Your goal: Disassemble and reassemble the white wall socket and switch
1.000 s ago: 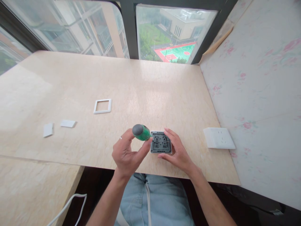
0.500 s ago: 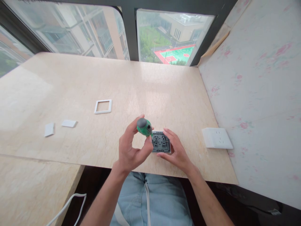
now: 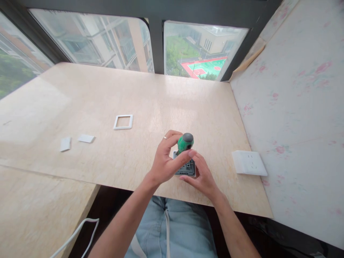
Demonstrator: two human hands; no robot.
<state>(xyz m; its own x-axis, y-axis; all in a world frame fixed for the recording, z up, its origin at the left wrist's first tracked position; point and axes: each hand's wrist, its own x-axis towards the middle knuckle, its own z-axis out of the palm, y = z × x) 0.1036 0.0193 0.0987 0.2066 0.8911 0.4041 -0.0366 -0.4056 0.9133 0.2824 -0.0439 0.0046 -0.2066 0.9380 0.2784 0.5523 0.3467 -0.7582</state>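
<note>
My left hand (image 3: 168, 157) is closed round a green screwdriver (image 3: 185, 142) with a grey end cap, held upright over the dark grey wall switch module (image 3: 185, 171). The handle and fingers cover the screwdriver's tip. My right hand (image 3: 202, 175) grips the module's right side between thumb and fingers, and the module rests at the table's near edge. Farther left lie a white rectangular frame (image 3: 115, 123) with an open middle and two small white rocker plates, one flat plate (image 3: 86, 138) and another plate (image 3: 65, 144) beside it.
A white wall socket (image 3: 249, 163) juts from the flowered wall (image 3: 301, 118) on my right. Windows (image 3: 158, 46) stand behind the marble-look tabletop (image 3: 161, 96). At lower left a white cable (image 3: 76, 231) hangs by the counter's edge.
My left hand has carried the screwdriver to the right, from the module's left side to over its right part. My right hand still holds the module. The view has shifted slightly.
</note>
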